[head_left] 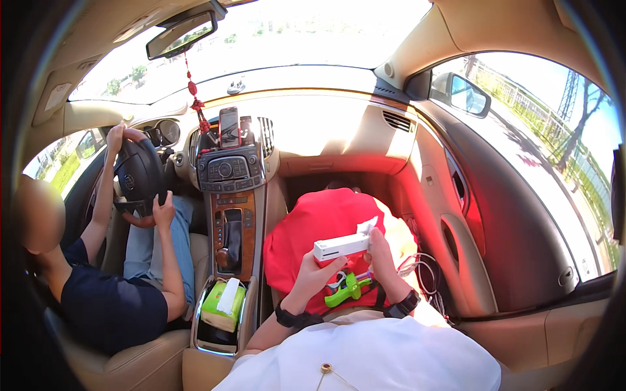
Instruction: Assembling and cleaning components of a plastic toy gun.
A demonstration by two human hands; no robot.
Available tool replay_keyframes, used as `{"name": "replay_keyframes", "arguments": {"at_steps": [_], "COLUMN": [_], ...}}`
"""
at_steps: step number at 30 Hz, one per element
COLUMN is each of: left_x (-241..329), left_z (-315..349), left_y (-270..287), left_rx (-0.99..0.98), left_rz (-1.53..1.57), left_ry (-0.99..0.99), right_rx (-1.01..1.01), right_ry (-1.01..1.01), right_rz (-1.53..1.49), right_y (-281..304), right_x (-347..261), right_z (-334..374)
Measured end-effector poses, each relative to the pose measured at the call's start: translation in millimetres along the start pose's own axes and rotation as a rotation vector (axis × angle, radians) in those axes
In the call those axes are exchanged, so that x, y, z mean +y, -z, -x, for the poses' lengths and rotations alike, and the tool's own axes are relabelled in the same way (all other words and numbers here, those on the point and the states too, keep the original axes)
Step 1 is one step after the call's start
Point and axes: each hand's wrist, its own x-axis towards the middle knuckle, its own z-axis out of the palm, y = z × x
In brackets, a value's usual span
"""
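Observation:
A slim white box (340,247) with a dark slot on its near side is held up over my lap. My left hand (314,272) grips its near left end, thumb along the lower edge. At the other end my right hand (383,255) is closed around the box's right side. A white, crumpled-looking piece (367,225) sticks up there beside the thumb; whether it is part of the box I cannot tell. Below the hands, a bright green plastic thing (348,290) with a purple part lies on my lap. Red cloth (297,241) covers my legs.
Left of me a driver (111,296) has both hands at the steering wheel (138,171). Between us stand a gear lever (223,258) and a green tissue pack (222,305) in the console. A phone (229,128) is mounted above. Cables (427,267) lie by the door.

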Motion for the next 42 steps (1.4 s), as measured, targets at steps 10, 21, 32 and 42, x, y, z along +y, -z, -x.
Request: {"name": "replay_keyframes", "arguments": {"at_steps": [10, 21, 32, 42], "left_x": [-37, -21, -15, -19], "left_z": [-15, -35, 7, -7], "left_y": [-18, -1, 38, 22], "left_rx": [-0.164, -0.167, -0.185, -0.191], "left_rz": [-0.329, -0.152, -0.44, -0.266], "left_ry": [-0.03, -0.046, -0.022, -0.078], "right_rx": [-0.39, -0.181, -0.1, -0.353], "right_ry": [0.926, 0.474, 0.707, 0.986], "right_rz": [0.764, 0.855, 0.606, 0.861], "right_y": [-27, -7, -50, -64], "right_x": [-52, -41, -10, -38], "right_z": [10, -26, 19, 5]}}
